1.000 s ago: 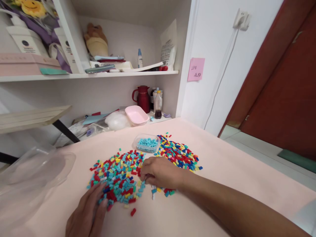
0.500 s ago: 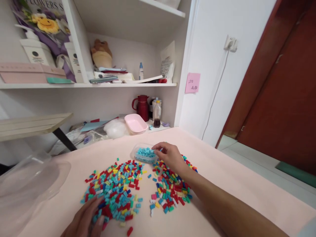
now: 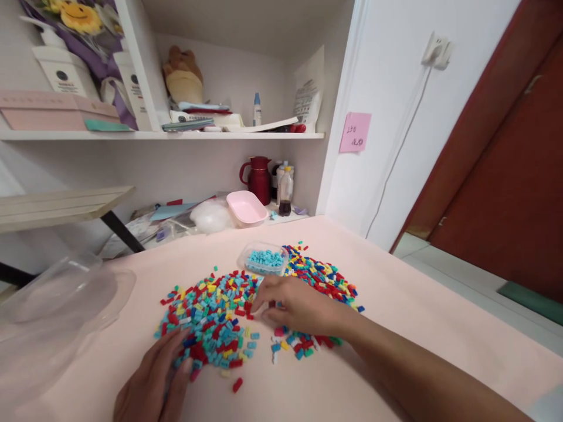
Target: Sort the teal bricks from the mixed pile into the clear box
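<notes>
Two heaps of small coloured plastic bricks lie on the pale pink table (image 3: 417, 328): a left heap (image 3: 211, 316) and a right heap (image 3: 321, 278). Behind them stands a small clear tub (image 3: 264, 259) filled with light blue bricks. My right hand (image 3: 292, 308) rests between the heaps, fingers curled and pinched at the left heap's right edge; what it pinches is too small to name. My left hand (image 3: 153, 384) lies flat at the left heap's near edge, fingers stretched over the bricks.
A large clear plastic lid (image 3: 57, 316) sits at the table's left. At the back are a pink tray (image 3: 246, 208), a red jug (image 3: 259, 176), a bottle (image 3: 285, 190) and a white bag (image 3: 211, 215). Shelves hold boxes and a plush toy. A red door stands right.
My right hand came back from the tub of blue bricks to the gap between the heaps and pinches at the left heap. My left hand stayed at the heap's near edge.
</notes>
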Tool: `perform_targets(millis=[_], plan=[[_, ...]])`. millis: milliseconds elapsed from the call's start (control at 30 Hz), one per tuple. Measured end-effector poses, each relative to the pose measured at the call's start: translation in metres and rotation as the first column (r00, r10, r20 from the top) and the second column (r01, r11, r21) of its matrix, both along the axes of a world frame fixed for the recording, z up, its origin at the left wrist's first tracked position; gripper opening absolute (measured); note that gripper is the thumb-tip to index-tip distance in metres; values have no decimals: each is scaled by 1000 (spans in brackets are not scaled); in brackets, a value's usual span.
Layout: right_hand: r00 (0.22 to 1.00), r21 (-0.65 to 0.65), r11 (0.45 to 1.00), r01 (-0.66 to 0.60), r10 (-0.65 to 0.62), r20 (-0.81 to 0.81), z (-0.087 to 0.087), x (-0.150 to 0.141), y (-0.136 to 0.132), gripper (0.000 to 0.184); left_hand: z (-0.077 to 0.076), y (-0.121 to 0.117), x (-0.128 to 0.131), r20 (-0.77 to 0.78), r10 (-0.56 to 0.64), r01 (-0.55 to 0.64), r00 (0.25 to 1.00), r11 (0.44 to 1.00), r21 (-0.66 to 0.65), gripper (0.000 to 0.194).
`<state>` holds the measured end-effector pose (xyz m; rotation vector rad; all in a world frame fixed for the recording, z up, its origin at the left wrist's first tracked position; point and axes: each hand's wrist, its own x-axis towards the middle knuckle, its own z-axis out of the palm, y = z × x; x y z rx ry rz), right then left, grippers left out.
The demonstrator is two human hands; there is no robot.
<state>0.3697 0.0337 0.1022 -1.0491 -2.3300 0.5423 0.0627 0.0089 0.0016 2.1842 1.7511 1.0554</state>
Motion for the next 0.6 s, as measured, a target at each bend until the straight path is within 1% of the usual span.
perform_targets(millis=[100, 167, 200, 300, 400, 533, 600], plan=[[989, -16, 992, -122, 123, 80, -8, -4, -4, 29, 7, -1, -1, -31, -6, 4, 999, 999, -41, 44], [978, -39, 986, -162, 165, 127, -15, -6, -4, 29, 12, -3, 1, -36, -9, 7, 999, 999, -42, 44], [974, -42, 986, -162, 167, 156, -18, -7, -4, 28, 14, -4, 2, -32, -11, 10, 999, 999, -36, 44], [969, -15, 994, -111, 112, 220, -26, -12, -3, 28, 18, -7, 7, -5, 1, -1, 1000, 1000, -21, 43], [969, -7, 998, -70, 70, 237, -29, -17, -3, 27, 19, -9, 9, 1, 24, -23, 1000, 999, -24, 43], [972, -33, 999, -11, 18, 234, -22, -16, -2, 14, 16, -9, 10, 13, 21, -21, 1000, 1000, -22, 43], [984, -5, 999, 54, -52, 171, -16, -11, 1, 12, 13, -9, 11, 38, 32, -31, 999, 999, -7, 42]])
